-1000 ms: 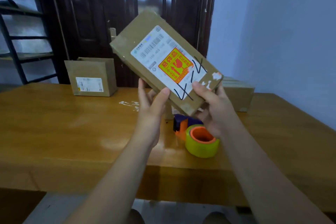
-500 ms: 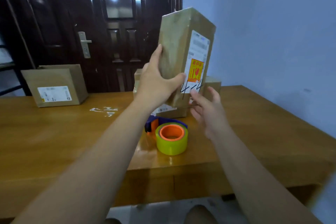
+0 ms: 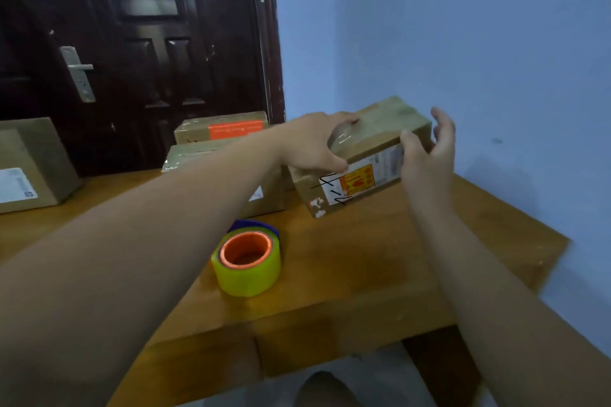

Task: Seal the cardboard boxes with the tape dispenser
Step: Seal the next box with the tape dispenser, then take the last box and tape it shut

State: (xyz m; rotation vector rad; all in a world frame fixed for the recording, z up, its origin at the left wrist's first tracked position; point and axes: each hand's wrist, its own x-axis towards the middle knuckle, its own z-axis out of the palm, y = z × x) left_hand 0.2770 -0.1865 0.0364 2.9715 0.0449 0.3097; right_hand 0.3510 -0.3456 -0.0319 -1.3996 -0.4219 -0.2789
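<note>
The step in hand looks like setting the labelled box [image 3: 380,130] down at the far right of the table [image 3: 363,281], close to the wall [image 3: 479,43], so that it can be taped. To do it well, the box should sit flat, with the seam to be sealed facing up and the long side within easy reach. Its near bottom edge seems to meet the wood, but I cannot tell whether the whole base is down. 1 hand should then pin the box firmly while the other fetches the tape dispenser [image 3: 248,261], which lies near the middle of the table, well apart from the box and untouched. The top already looks glossy, so checking which seams lack tape would save effort.

The left hand [image 3: 310,145] reaches across from the left with a long straight forearm and clamps the box's left end: fingers curled over the top, thumb pressed on the near face just above the label [image 3: 360,178]. The right hand [image 3: 426,155] is raised beside the right end, fingers apart and loosely bent, holding nothing; whether its thumb grazes the cardboard is unclear.

2 stacked boxes [image 3: 224,129] stand just left of the labelled one, another box [image 3: 29,162] sits at the far left, and a dark door [image 3: 148,43] is behind them.
</note>
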